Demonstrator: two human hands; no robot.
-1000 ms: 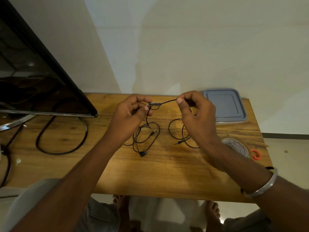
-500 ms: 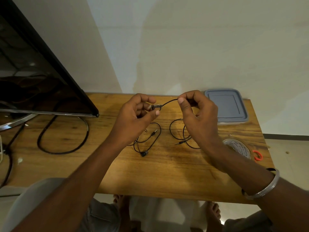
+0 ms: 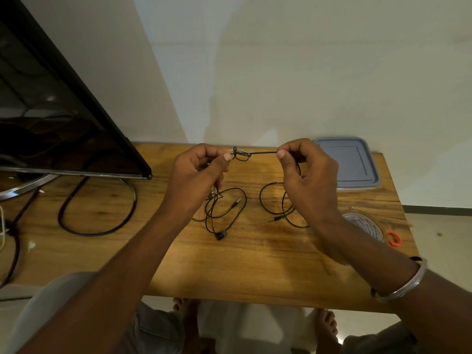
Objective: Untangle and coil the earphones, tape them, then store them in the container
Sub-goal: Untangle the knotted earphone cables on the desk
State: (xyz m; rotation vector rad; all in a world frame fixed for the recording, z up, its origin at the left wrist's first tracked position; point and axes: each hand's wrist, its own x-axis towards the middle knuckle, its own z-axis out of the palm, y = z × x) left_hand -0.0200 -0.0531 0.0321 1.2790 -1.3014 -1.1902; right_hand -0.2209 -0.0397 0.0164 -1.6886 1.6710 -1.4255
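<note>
The left hand [image 3: 196, 172] and the right hand [image 3: 309, 175] each pinch the black earphones cable [image 3: 263, 152] between thumb and forefinger, with the other fingers curled in. A short piece is stretched tight between them above the wooden table [image 3: 229, 264], with a small knot [image 3: 241, 155] just beside the left thumb. The rest hangs down in loose loops onto the table. The grey container [image 3: 352, 162] stands behind the right hand

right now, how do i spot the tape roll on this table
Start at the wooden table and go to its right edge, nearer the person than the grey container. The tape roll lies flat there, partly behind the right forearm. It alone is round with print on its face, a small orange piece beside it.
</note>
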